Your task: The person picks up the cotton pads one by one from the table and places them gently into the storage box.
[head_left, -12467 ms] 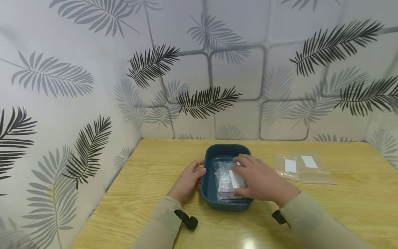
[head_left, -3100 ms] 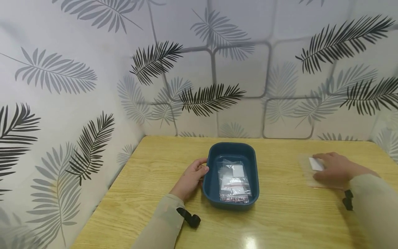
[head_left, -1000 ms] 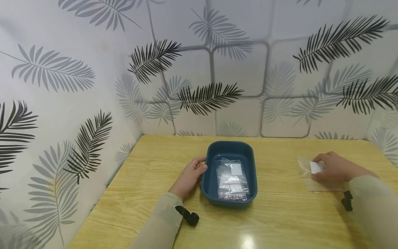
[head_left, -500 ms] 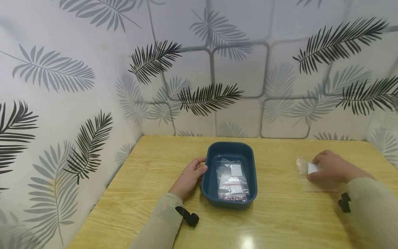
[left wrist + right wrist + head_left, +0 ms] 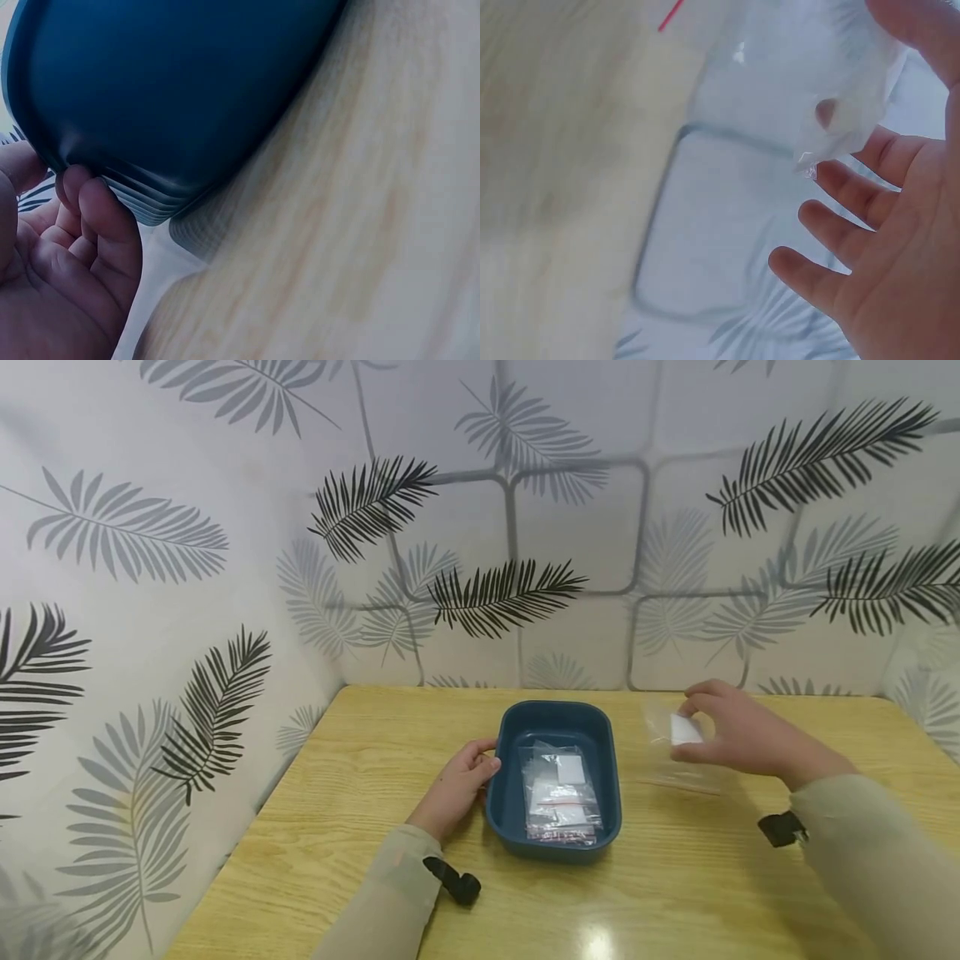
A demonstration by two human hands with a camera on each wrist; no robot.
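My left hand (image 5: 456,785) grips the left side of a dark blue plastic bin (image 5: 617,781); in the left wrist view its fingertips (image 5: 94,196) press against the ribbed wall. Inside the bin lies a stack of clear zip bags (image 5: 561,802) with white pieces in them and reddish seal lines. To the right of the bin, my right hand (image 5: 753,735) pinches another clear zip bag (image 5: 678,774) above the table, thumb and fingers at its white rectangular piece (image 5: 684,729). In the right wrist view the bag (image 5: 780,75) hangs from the hand, the other fingers spread.
The bin stands on a light wood-grain table (image 5: 360,743). Behind and to the left rise walls with a leaf pattern (image 5: 506,597). A black wrist strap (image 5: 453,881) shows on the left sleeve.
Two bags lay right of the bin at first; later one remained there under my right hand. That hand has now lifted it and carried it left. The left hand stays on the bin.
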